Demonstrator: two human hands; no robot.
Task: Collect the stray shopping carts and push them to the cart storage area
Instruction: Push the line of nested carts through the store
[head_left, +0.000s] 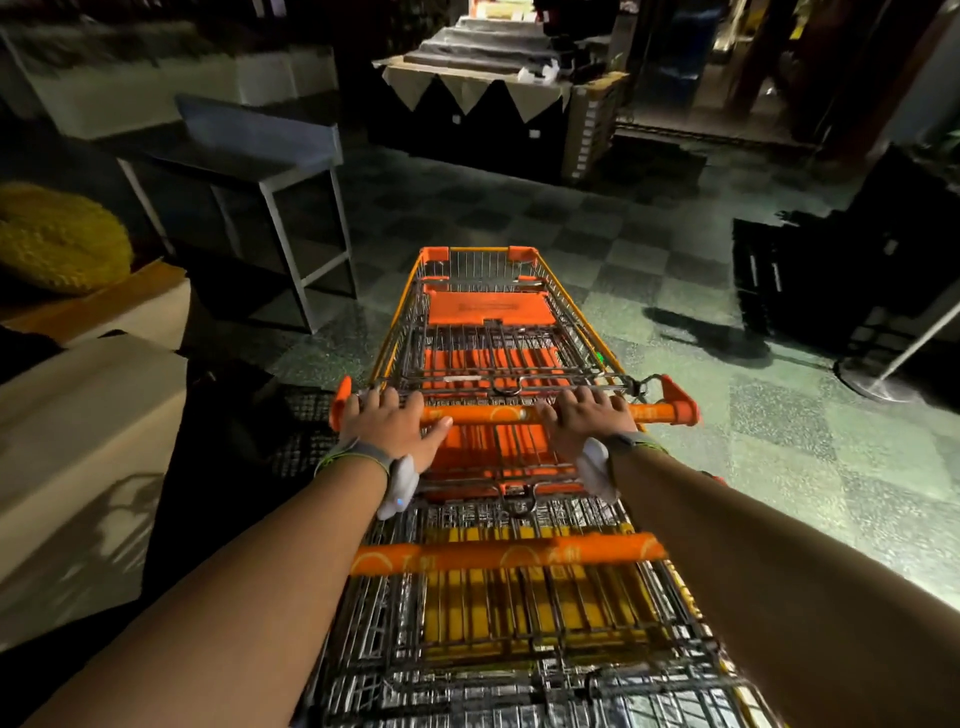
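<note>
Two wire shopping carts with orange trim stand nested in front of me on the tiled floor. The front cart points away from me, and its orange handle bar crosses the middle of the view. My left hand grips the left part of that bar. My right hand grips it further right. Closer to me lies the rear cart, whose own orange handle passes under my forearms, untouched. Both wrists carry bands with small white devices.
A metal shelf table stands ahead on the left, beside cardboard boxes and a yellow cushion. Black crates and a pole stand are on the right. A dark display counter blocks the far end.
</note>
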